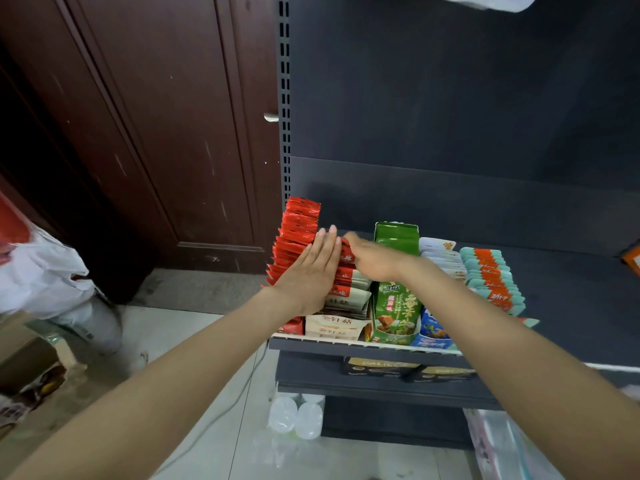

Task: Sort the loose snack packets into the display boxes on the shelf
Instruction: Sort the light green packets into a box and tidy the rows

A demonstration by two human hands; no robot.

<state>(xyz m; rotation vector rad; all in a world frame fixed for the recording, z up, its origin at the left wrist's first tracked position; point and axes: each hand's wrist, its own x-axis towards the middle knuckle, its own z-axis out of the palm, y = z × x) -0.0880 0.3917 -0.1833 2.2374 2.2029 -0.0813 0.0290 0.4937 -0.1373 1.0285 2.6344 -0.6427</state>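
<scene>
Pressing flat on the red foil snack packets (294,237), left hand (311,271); blurry right hand (375,259) beside it, grip unclear

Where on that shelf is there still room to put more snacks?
Bare dark shelf lies right of the teal-and-orange packets, and behind the boxes. The left end is crowded: both hands sit among the red packets and the green box.
</scene>
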